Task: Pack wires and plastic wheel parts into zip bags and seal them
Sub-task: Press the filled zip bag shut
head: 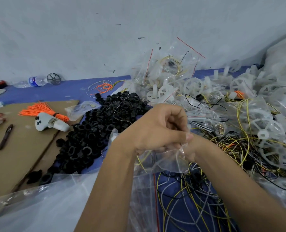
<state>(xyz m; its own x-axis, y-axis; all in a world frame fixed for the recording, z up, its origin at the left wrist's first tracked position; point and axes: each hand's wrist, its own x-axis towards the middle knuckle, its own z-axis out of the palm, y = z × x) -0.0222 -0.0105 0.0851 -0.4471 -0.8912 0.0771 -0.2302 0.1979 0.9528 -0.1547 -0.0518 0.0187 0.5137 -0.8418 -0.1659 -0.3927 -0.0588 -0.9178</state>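
Note:
My left hand (157,129) is curled in the middle of the view and pinches the top edge of a small clear zip bag (165,162). My right hand (191,151) sits just behind it, mostly hidden, and grips the same bag from the right. A yellow wire shows through the bag; its other contents are unclear. Loose yellow, black and white wires (189,198) lie tangled under and to the right of my arms. Translucent white plastic wheel parts (264,129) are heaped at the right.
A big pile of black plastic rings (102,128) lies left of my hands. Cardboard (21,156) carries an orange wire bundle (41,108), a white controller (50,123) and a pen (5,136). Filled zip bags (165,71) lean on the wall. A large clear plastic sheet (46,206) lies near me.

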